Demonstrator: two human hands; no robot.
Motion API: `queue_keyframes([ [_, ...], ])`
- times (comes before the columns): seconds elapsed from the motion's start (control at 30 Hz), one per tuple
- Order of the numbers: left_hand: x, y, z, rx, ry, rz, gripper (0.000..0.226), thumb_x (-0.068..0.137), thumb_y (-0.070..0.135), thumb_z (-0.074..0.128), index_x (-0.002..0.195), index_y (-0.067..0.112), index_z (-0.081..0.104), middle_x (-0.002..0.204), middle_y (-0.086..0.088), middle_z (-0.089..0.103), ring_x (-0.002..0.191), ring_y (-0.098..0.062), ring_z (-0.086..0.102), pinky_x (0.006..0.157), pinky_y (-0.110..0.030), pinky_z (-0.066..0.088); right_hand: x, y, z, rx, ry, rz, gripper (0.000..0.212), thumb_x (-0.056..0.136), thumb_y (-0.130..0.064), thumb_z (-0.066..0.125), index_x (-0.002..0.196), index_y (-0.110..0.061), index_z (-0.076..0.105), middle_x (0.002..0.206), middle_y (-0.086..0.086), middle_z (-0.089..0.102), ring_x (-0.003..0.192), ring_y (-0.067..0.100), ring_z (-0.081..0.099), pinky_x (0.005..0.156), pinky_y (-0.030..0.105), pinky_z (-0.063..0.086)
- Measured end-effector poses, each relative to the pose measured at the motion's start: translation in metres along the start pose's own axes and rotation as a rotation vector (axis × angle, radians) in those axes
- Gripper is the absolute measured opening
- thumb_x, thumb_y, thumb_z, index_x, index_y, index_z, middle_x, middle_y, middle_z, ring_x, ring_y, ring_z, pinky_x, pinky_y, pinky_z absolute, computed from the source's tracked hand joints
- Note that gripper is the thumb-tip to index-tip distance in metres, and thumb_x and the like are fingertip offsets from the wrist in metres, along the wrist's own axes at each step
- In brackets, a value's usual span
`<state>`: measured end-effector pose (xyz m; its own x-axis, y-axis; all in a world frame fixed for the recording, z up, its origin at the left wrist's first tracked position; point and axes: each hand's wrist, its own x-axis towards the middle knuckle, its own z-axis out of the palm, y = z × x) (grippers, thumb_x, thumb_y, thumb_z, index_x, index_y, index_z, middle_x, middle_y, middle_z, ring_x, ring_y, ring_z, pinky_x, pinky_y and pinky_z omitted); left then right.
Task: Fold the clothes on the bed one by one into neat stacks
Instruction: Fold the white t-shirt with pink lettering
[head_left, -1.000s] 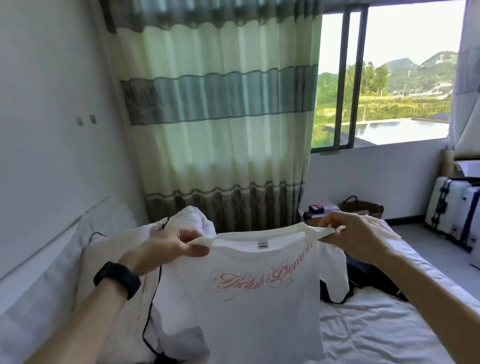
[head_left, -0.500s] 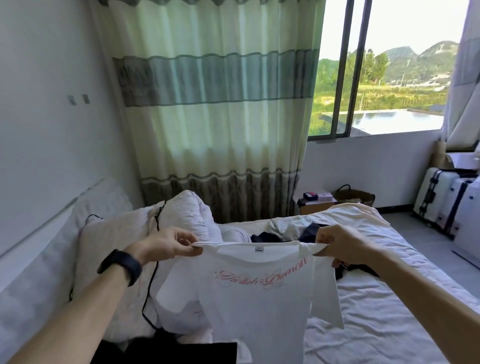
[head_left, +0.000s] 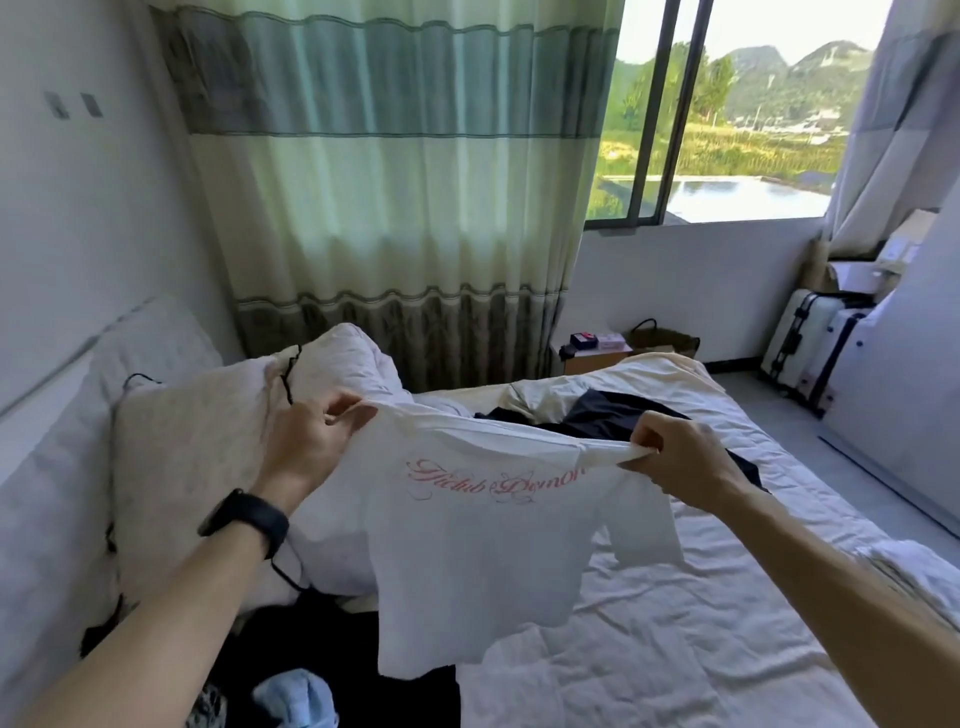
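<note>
Head view: left hand (head_left: 311, 441) and right hand (head_left: 680, 460) each pinched a shirt (head_left: 483, 551) shoulder; shirt had come down toward bed (head_left: 675, 639), probably for laying flat to fold.

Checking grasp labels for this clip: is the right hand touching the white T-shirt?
Touching. The head view shows the right hand pinching the shoulder edge of the white T-shirt, with the fabric pulled taut from its grip.

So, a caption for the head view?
Left hand and right hand hold up a white T-shirt with pink lettering over the white bed.
</note>
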<state>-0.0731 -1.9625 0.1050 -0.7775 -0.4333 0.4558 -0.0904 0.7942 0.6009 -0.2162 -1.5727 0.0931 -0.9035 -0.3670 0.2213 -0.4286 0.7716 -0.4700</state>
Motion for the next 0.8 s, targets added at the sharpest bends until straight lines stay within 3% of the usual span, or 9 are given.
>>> queue_keyframes([
  [0.07, -0.018, -0.005, 0.008, 0.184, -0.068, 0.022, 0.022, 0.096, 0.041, 0.063, 0.096, 0.022, 0.072, 0.094, 0.005, 0.070, 0.084, -0.021, 0.066, 0.076, -0.034, 0.051, -0.006, -0.002, -0.003, 0.080, -0.022, 0.003, 0.015, 0.084, -0.018, 0.082, 0.086, -0.025, 0.069, 0.083, -0.010, 0.063, 0.066, 0.013, 0.060, 0.061, 0.034, 0.056],
  [0.17, -0.040, -0.009, 0.010, 0.254, -0.040, 0.025, 0.029, 0.100, 0.045, 0.052, 0.103, 0.022, 0.070, 0.093, -0.008, 0.074, 0.086, -0.036, 0.067, 0.068, -0.038, 0.050, -0.017, 0.004, -0.008, 0.103, -0.005, -0.048, 0.013, 0.090, -0.011, 0.074, 0.099, -0.020, 0.079, 0.093, -0.003, 0.068, 0.067, 0.009, 0.062, 0.066, 0.030, 0.055],
  [0.23, -0.053, 0.005, 0.007, 0.213, 0.060, 0.028, 0.031, 0.102, 0.046, 0.046, 0.109, 0.025, 0.067, 0.095, -0.009, 0.074, 0.085, -0.038, 0.066, 0.068, -0.039, 0.048, -0.027, 0.014, -0.013, 0.075, 0.084, -0.092, 0.011, 0.091, -0.013, 0.073, 0.099, -0.019, 0.079, 0.093, -0.001, 0.069, 0.074, 0.013, 0.061, 0.070, 0.028, 0.050],
  [0.3, -0.067, 0.022, 0.008, 0.254, 0.062, 0.002, 0.035, 0.101, 0.051, 0.043, 0.109, 0.026, 0.066, 0.096, -0.009, 0.073, 0.086, -0.039, 0.066, 0.068, -0.038, 0.045, -0.040, 0.024, -0.019, -0.046, 0.043, -0.098, 0.001, 0.089, -0.021, 0.076, 0.090, -0.021, 0.075, 0.093, 0.000, 0.069, 0.079, 0.018, 0.059, 0.069, 0.030, 0.046],
  [0.43, -0.109, 0.046, 0.012, 0.419, -0.007, 0.010, 0.051, 0.097, 0.064, 0.035, 0.095, 0.023, 0.065, 0.088, -0.009, 0.072, 0.083, -0.037, 0.066, 0.063, -0.036, 0.042, -0.070, 0.053, -0.029, -0.042, 0.108, -0.062, 0.027, 0.079, -0.028, 0.086, 0.075, -0.019, 0.061, 0.080, -0.002, 0.061, 0.071, 0.018, 0.053, 0.059, 0.028, 0.038],
  [0.5, -0.133, 0.053, 0.012, 0.446, 0.019, 0.024, 0.056, 0.099, 0.068, 0.031, 0.089, 0.023, 0.062, 0.082, -0.008, 0.071, 0.078, -0.037, 0.066, 0.060, -0.037, 0.044, -0.090, 0.067, -0.034, 0.024, 0.106, -0.059, 0.020, 0.083, -0.026, 0.082, 0.079, -0.019, 0.064, 0.083, 0.000, 0.062, 0.065, 0.018, 0.059, 0.059, 0.032, 0.046],
  [0.57, -0.164, 0.058, 0.018, 0.492, 0.027, 0.043, 0.059, 0.095, 0.071, 0.029, 0.083, 0.022, 0.060, 0.074, -0.007, 0.069, 0.069, -0.037, 0.066, 0.056, -0.036, 0.043, -0.115, 0.085, -0.031, 0.089, -0.024, -0.011, 0.011, 0.092, -0.023, 0.073, 0.084, -0.022, 0.065, 0.088, 0.001, 0.064, 0.055, 0.014, 0.067, 0.063, 0.039, 0.055],
  [0.67, -0.222, 0.053, 0.038, 0.553, -0.008, 0.005, 0.062, 0.089, 0.075, 0.028, 0.078, 0.024, 0.062, 0.065, -0.005, 0.068, 0.061, -0.036, 0.067, 0.051, -0.035, 0.046, -0.160, 0.116, -0.013, 0.168, -0.108, 0.078, 0.002, 0.099, -0.020, 0.064, 0.097, -0.021, 0.066, 0.093, -0.001, 0.068, 0.047, 0.010, 0.068, 0.053, 0.028, 0.053],
  [0.8, -0.303, 0.044, 0.069, 0.461, -0.115, -0.215, 0.052, 0.089, 0.074, 0.041, 0.085, 0.029, 0.067, 0.078, -0.007, 0.072, 0.080, -0.036, 0.070, 0.062, -0.038, 0.048, -0.227, 0.150, 0.014, 0.294, -0.145, 0.209, 0.004, 0.101, -0.020, 0.061, 0.098, -0.023, 0.063, 0.092, -0.006, 0.067, 0.045, 0.012, 0.067, 0.044, 0.031, 0.051],
])
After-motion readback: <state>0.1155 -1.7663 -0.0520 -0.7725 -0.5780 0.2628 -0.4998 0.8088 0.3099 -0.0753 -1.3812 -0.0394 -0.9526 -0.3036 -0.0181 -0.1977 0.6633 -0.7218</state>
